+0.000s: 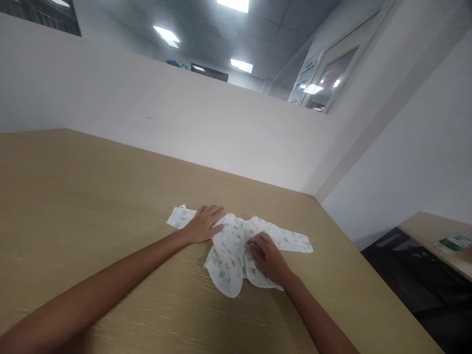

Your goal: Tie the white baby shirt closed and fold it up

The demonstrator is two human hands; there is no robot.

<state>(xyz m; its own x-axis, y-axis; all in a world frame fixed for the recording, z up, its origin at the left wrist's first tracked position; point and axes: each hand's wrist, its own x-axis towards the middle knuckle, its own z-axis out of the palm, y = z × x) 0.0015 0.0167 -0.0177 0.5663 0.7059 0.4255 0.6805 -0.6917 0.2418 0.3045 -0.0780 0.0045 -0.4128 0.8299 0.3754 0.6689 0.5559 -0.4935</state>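
Observation:
A small white baby shirt with a scattered grey and green print lies spread on the table, its sleeves stretched out to both sides. Its front opening runs down the middle, and the lower hem is rounded. My left hand rests flat across the shoulder and the left-side sleeve, fingers apart. On the right front panel, my right hand has its fingers curled together, pinching the cloth near the front edge. Part of that panel is hidden under the hand.
The tan table meets a white partition wall at the back. Its right edge drops off beside a lower wooden surface that carries a green and white item. Beyond the partition are ceiling lights and a door.

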